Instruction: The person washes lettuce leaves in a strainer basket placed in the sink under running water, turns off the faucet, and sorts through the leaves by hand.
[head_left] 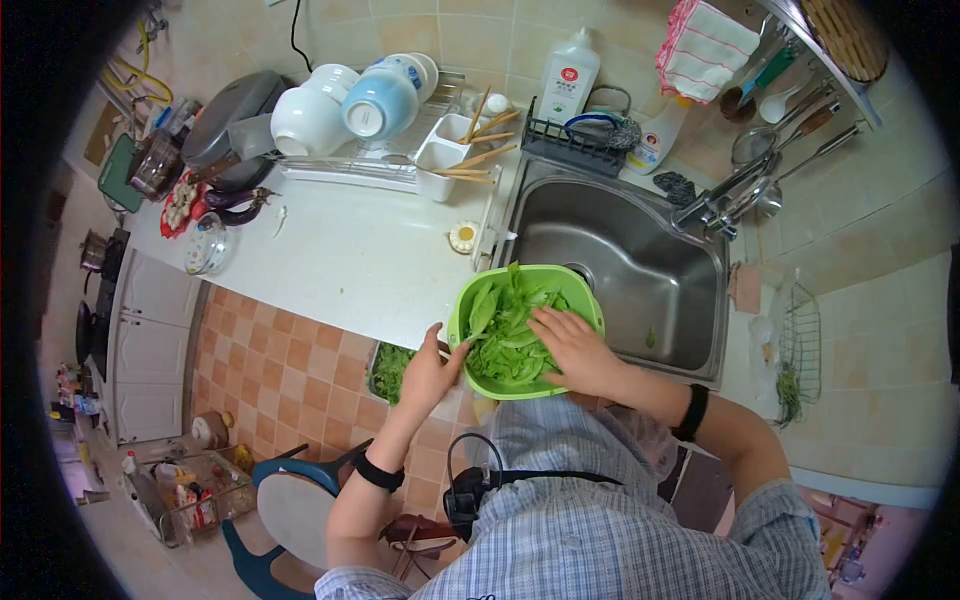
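A light green plastic basin [598,310] full of green leafy vegetables [510,345] is in front of my body, at the near left edge of the steel sink. My left hand [428,378] is at the basin's left side, its thumb by the rim and its fingers apart. Across the leaves lies my right hand [575,350], with fingers stretched out and palm down. The fingertips rest on top of the leaves, and whether any leaf is under the palm is hidden.
The sink [640,270] with its faucet [720,205] is at the right. A dish rack [350,172] with bowls [380,102] and a chopstick holder [438,160] stands behind the counter [340,250]. More greens sit in a container [392,370] below. A chair [295,515] is at lower left.
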